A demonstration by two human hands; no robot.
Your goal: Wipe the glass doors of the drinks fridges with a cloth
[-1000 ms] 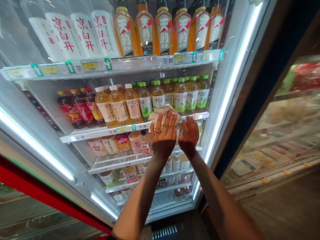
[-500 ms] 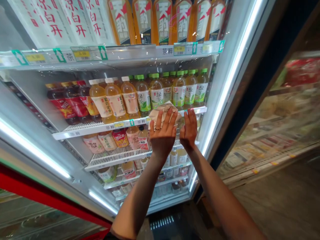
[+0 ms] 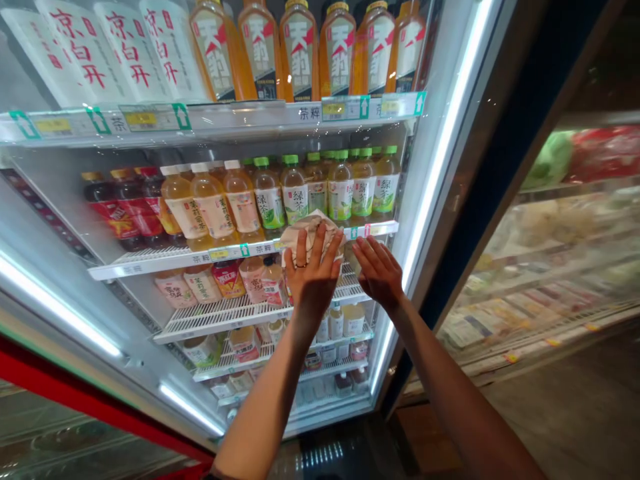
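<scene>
My left hand (image 3: 313, 270) lies with spread fingers on a crumpled pale cloth (image 3: 295, 235), pressing it flat against the glass door of a lit drinks cooler. A ring shows on one of its fingers. Just to the right, my right hand (image 3: 381, 273) is held out flat, its fingers extended side by side, and nothing is in it. Behind the glass, green-capped tea bottles (image 3: 341, 193) stand above the cloth, and white-capped bottles (image 3: 209, 207) are to their left.
The cooler's upper shelf (image 3: 260, 113) carries large amber bottles (image 3: 300, 50) and white bottles (image 3: 127, 53). A bright light strip (image 3: 440, 150) and dark frame run down the right. Another stocked case (image 3: 550, 233) stands beyond. A red edge (image 3: 100, 400) crosses the lower left.
The view has shifted, so the cooler sits slightly more to the left. My right hand has moved away from my left hand, widening the gap. The cloth remains under my left hand.
</scene>
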